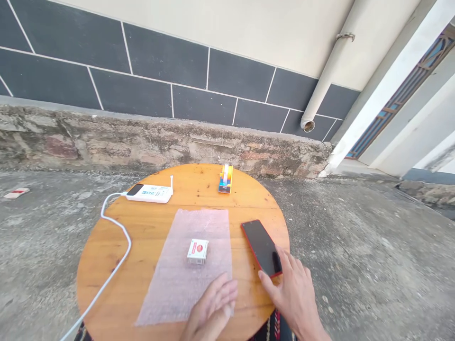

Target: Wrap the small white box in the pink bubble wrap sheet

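From my remote seat I see a black-faced phone (258, 239) edged in red, a translucent pale-pink sheet (177, 284), and a white box (197, 251) printed red. The worktop (95, 246) is orange-brown with dark knots; a cable (130, 244) shows white. Pale lines grid the dark-grey wall tiles (170, 52).

Outdoors beside a building (249, 28), bare concrete ground (355, 255), dark wall tiles (241, 71), drainpipe (330, 71)

A round table (202, 192) stood on concrete ground (355, 251) before a pale wall (249, 28) with dark tiles (245, 73); what seemed a barred window (401, 99) showed at right.
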`<state>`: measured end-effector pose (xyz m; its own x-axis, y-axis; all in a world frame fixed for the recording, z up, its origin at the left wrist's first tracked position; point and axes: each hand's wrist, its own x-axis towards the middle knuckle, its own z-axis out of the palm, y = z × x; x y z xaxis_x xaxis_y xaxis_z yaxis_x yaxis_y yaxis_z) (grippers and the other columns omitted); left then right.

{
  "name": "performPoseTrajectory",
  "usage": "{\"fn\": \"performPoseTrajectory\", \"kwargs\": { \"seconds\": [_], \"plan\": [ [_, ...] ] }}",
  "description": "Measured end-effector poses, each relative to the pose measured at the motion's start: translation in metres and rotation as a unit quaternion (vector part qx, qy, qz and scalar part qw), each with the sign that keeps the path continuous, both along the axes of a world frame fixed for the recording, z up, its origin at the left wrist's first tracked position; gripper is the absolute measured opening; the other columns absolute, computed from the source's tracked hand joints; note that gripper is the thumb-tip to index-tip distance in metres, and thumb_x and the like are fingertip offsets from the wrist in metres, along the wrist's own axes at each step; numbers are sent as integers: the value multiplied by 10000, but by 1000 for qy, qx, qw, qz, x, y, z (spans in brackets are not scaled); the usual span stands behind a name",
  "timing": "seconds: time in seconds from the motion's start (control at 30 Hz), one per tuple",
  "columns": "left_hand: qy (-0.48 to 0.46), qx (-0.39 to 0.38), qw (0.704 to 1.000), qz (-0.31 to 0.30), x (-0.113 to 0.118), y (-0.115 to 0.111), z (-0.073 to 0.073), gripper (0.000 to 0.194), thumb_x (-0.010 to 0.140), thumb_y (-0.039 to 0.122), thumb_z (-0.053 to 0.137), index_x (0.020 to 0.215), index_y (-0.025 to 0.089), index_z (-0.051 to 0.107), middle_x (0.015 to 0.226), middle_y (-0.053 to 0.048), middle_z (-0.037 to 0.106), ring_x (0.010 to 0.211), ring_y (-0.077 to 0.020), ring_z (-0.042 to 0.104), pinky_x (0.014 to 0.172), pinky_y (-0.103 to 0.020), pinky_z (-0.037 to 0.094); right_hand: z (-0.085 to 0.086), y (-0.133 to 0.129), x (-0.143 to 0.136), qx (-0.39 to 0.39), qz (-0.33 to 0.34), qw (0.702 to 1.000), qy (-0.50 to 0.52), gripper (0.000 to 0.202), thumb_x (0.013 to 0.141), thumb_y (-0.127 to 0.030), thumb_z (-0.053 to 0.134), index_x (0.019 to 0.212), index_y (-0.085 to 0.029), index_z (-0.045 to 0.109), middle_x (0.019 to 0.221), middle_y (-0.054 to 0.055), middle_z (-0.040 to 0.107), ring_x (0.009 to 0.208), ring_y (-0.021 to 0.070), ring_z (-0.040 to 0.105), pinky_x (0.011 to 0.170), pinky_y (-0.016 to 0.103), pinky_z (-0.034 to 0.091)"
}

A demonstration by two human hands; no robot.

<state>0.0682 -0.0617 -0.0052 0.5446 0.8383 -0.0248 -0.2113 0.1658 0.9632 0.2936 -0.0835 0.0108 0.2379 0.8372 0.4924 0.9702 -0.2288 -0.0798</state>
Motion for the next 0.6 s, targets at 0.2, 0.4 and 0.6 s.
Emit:
{"fn": "performPoseTrajectory", "kwargs": {
  "seconds": [0.2, 0.4, 0.6],
  "plan": [
    [-179, -419, 890, 24, 59, -2, 24, 460, 936, 288, 399, 1302, 12, 434, 1240, -231, 572, 1139, -260, 576, 1067, -401, 365, -10, -52, -38, 24, 32, 999, 19, 663, 767, -436, 616, 1329, -159, 399, 1173, 161, 593, 971, 334, 579, 772, 451, 446],
    [-243, -428, 869, 55, 63, 0, 29, 407, 949, 387, 393, 1231, 140, 552, 1093, -114, 678, 1027, -249, 638, 1002, -421, 424, -31, -77, -71, 85, 75, 992, 58, 690, 820, -487, 580, 1412, -220, 348, 1277, 177, 524, 1013, 382, 564, 797, 505, 430],
    [-246, -445, 861, 11, 58, -1, 31, 427, 916, 432, 476, 1129, 99, 638, 1011, -125, 710, 1007, -280, 646, 988, -431, 436, -41, -90, -75, 108, 65, 971, 204, 662, 894, -526, 479, 1458, -240, 283, 1242, 150, 558, 1038, 363, 576, 800, 479, 479]
  ]
}}
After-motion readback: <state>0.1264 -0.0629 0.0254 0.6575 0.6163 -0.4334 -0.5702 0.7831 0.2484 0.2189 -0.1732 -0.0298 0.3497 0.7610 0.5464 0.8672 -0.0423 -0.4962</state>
